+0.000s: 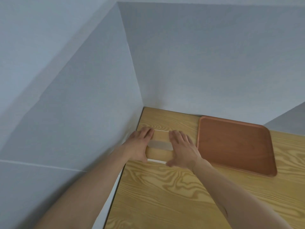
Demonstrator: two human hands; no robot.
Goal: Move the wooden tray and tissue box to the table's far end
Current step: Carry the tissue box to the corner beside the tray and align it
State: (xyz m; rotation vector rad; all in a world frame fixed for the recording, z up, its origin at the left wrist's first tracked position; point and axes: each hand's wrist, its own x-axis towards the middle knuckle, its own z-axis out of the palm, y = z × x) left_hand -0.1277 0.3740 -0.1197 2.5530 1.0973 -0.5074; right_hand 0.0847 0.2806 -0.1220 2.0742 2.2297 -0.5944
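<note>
Hands first: my left hand [140,144] and right hand [182,148] clamp the ends of the tissue box [159,145] near the table's [165,195] far left corner. Just right, the wooden tray [234,144] lies flat against pale blue-grey walls [198,63].

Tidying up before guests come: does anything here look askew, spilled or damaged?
Nothing stands out. The reddish-brown wooden tray lies flat and empty near the wall, and both hands, left hand and right hand, hold the wood-topped tissue box level beside it on the pale wooden table.
</note>
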